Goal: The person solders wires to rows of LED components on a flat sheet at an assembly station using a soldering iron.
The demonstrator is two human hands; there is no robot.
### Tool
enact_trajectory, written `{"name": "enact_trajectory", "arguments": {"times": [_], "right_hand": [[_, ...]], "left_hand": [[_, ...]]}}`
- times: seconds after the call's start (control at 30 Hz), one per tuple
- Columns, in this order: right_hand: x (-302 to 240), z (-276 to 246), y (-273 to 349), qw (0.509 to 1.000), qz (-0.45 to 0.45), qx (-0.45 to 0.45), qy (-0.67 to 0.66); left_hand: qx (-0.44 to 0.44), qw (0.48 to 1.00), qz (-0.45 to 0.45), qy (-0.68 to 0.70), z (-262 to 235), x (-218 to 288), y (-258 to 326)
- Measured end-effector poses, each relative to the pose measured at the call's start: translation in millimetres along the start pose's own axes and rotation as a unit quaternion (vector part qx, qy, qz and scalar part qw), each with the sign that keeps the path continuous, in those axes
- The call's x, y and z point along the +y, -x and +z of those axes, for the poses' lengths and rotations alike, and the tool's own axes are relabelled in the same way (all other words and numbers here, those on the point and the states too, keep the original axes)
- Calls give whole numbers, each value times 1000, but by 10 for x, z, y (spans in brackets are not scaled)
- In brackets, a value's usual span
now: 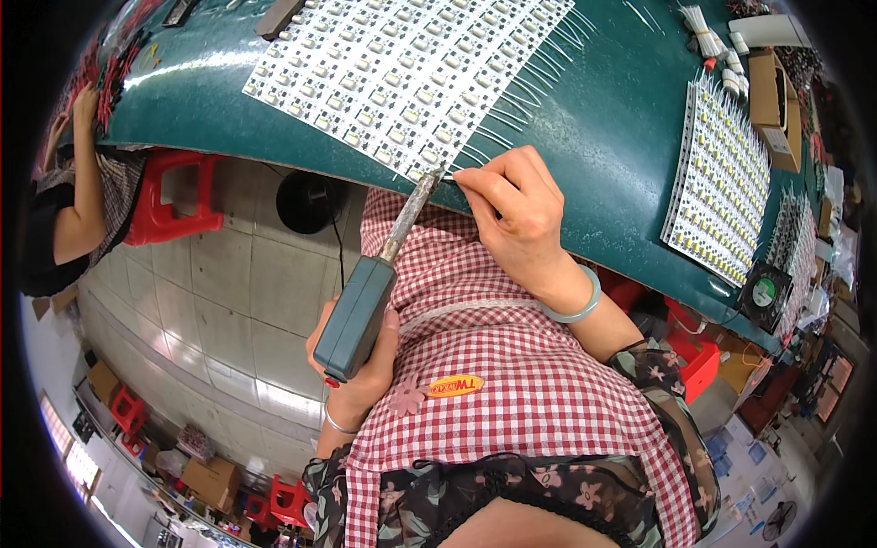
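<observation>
My left hand (373, 373) is wrapped round the green body of a soldering iron (354, 315). The iron's long metal shaft points up and away, its tip at the near right corner of a white circuit board panel (393, 110). Rows of small pale components cover this panel, and thin white wires (525, 96) stick out along its right edge. Beside the iron's tip, my right hand (523, 212) pinches thumb and forefinger on the end of a white wire (450, 176). Whether the tip touches the board is too small to tell.
The green tabletop (612, 155) carries a second component panel (717, 187) at the right, near a cardboard box (772, 105) and white wire bundles (703, 36). A dark block (278, 18) rests by the main panel. Left are a co-worker's arm (80, 201), red stool (174, 196) and black bin (306, 201).
</observation>
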State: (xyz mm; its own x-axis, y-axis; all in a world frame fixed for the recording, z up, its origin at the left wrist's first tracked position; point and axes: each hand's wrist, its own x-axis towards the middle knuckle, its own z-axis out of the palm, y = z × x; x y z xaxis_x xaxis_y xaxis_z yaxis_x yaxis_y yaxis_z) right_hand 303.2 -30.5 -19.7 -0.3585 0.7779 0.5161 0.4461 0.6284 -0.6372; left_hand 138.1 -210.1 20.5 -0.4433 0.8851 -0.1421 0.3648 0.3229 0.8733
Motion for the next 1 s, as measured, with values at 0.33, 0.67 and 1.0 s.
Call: {"name": "enact_trajectory", "arguments": {"times": [0.33, 0.67, 1.0], "right_hand": [[-12, 4, -2, 1000, 2, -2, 7], [-24, -4, -4, 1000, 3, -3, 5], [-30, 13, -6, 1000, 2, 3, 9]], "left_hand": [[56, 996, -58, 40, -46, -99, 142], [34, 998, 56, 13, 36, -108, 5], [36, 997, 50, 35, 30, -135, 10]]}}
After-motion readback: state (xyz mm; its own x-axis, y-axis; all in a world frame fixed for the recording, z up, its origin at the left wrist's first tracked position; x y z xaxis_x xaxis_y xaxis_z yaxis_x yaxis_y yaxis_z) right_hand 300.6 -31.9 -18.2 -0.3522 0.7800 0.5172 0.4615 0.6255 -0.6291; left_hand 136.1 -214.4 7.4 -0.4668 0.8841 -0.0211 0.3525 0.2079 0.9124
